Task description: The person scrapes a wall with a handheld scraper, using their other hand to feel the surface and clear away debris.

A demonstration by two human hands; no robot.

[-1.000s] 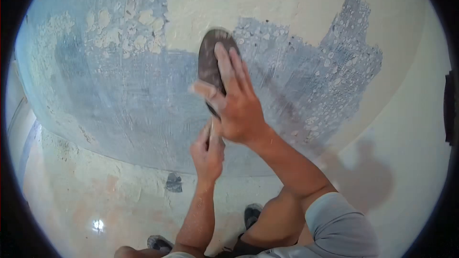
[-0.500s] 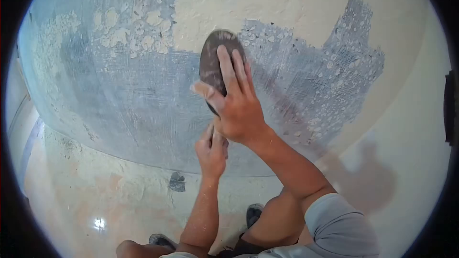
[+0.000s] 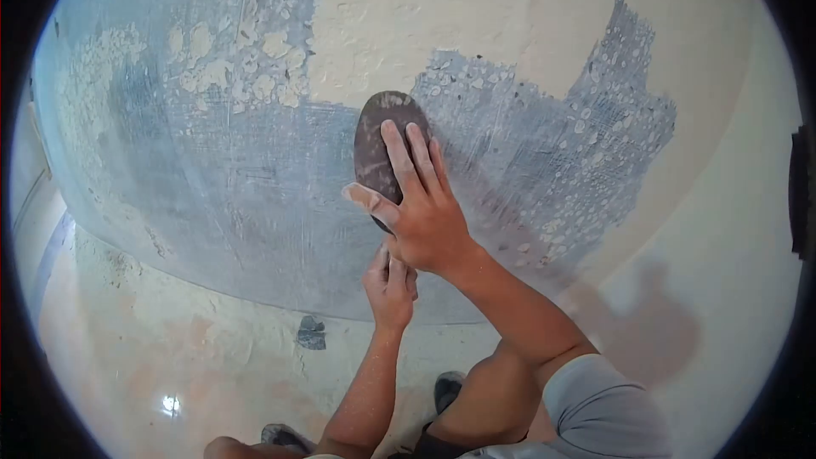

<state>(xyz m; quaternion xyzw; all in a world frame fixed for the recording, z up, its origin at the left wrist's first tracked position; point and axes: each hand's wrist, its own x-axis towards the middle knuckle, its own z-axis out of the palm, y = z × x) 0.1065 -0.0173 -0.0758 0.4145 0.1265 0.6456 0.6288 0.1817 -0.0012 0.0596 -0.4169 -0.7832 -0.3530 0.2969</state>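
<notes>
A dark brown oval pad (image 3: 372, 153), with pale dusty smears on it, lies against a large curved wall surface (image 3: 272, 153). My right hand (image 3: 425, 221) is on the pad, with fingers stretched along its face and the thumb at its left edge. Just below, my left hand (image 3: 391, 289) is closed close under the right palm. Whatever it grips is hidden. Around the pad the wall is blue-grey and scratched, with cream coating (image 3: 425, 8) above and pale flaking spots to both sides.
The dusty floor (image 3: 212, 357) meets the wall's curved lower edge. A small dark grey piece (image 3: 312, 333) lies near that edge. My feet in dark shoes (image 3: 448, 389) and a bent knee (image 3: 484, 382) are below.
My right hand and the oval pad have slid down the wall. My left hand has moved slightly down and to the right. The view has shifted a little.
</notes>
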